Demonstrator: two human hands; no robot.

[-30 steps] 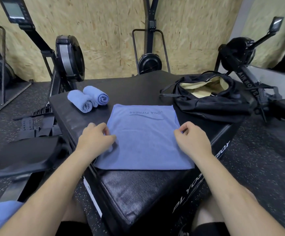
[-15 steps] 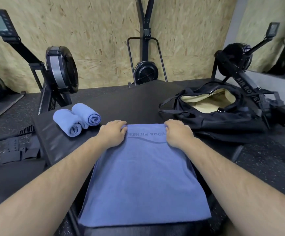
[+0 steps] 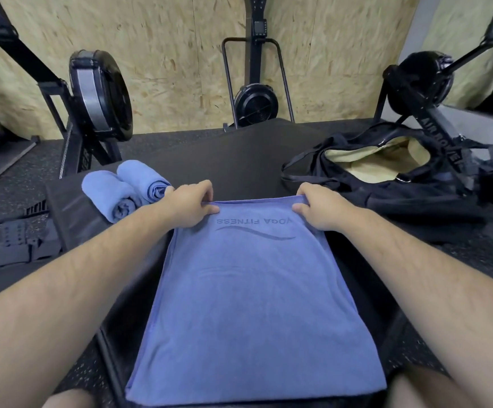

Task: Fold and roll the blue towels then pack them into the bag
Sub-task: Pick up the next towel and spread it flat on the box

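At far edge of towel (image 3: 254, 304) | left hand (image 3: 190, 206) pinching left corner | right hand (image 3: 320, 207) pinching right corner

Even soft light, wide-angle edge distortion

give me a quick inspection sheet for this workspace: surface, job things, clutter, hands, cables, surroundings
surface: black padded box top, one towel spread over its near part
job's things: flat blue towel with a printed logo, far edge lifted; two rolled blue towels side by side at far left; open black fabric bag with tan lining at right, no towel seen inside
clutter: nothing seen
grippers: left hand and right hand each pinch the flat towel's far edge
cables: nothing seen
surroundings: black rowing machines, chipboard wall, speckled rubber floor
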